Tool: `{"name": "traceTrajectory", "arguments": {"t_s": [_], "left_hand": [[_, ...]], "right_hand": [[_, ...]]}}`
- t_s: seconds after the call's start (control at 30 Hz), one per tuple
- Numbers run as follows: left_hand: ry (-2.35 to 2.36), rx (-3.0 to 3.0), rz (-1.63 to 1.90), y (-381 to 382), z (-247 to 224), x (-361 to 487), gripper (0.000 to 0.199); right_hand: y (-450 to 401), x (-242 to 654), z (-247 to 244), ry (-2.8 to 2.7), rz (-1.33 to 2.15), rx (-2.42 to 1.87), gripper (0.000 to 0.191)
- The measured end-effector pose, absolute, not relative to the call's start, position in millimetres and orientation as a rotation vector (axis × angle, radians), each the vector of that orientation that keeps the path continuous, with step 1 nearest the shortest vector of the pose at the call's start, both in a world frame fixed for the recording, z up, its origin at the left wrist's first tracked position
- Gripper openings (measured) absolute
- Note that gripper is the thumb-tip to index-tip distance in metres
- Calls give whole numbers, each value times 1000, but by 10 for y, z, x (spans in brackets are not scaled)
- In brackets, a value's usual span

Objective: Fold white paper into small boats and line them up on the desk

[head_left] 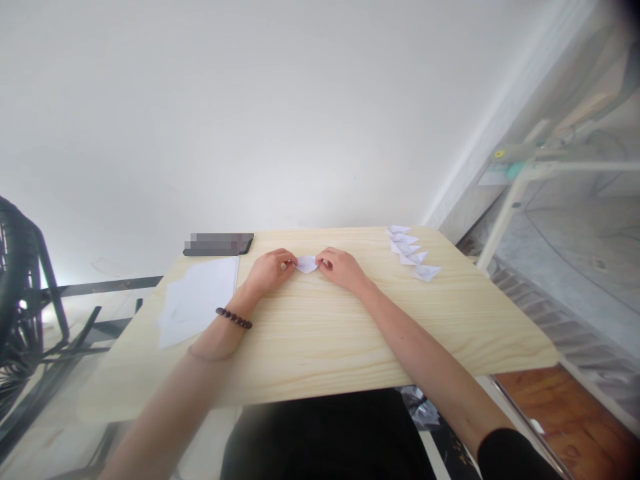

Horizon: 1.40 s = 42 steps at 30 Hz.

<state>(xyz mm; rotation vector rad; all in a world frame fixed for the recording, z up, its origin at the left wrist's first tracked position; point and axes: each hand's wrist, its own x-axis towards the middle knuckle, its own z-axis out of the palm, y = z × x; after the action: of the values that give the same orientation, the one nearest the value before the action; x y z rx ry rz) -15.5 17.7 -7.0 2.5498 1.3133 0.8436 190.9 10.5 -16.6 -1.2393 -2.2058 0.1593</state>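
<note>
A small piece of folded white paper (307, 265) is held between my two hands above the wooden table (320, 353). My left hand (274, 270) pinches its left end, fingers closed, and a dark beaded bracelet (234, 318) is round that wrist. On the other side, my right hand (341, 268) pinches the right end with thumb and fingers together. The fingertips hide both ends of the paper.
Loose white sheets (200, 297) lie on the table's left part, below a dark flat object (217, 245). Several folded white paper pieces (407, 250) form a slanting row at the right. Behind the table stands a white wall (300, 120).
</note>
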Motion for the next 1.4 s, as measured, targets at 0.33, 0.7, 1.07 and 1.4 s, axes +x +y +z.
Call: {"name": "traceTrajectory", "arguments": {"t_s": [0.33, 0.7, 1.07, 1.4], "left_hand": [[1364, 2316, 951, 186, -65, -137, 30], [1335, 2215, 959, 225, -110, -166, 25], [1345, 2168, 986, 208, -98, -131, 19], [1253, 2173, 935, 202, -106, -123, 31]], "right_hand": [[116, 1932, -171, -2150, 184, -1254, 21], [206, 1958, -258, -1942, 470, -1157, 17], [193, 1941, -247, -2016, 399, -1197, 19], [197, 1941, -260, -1913, 455, -1191, 19]]}}
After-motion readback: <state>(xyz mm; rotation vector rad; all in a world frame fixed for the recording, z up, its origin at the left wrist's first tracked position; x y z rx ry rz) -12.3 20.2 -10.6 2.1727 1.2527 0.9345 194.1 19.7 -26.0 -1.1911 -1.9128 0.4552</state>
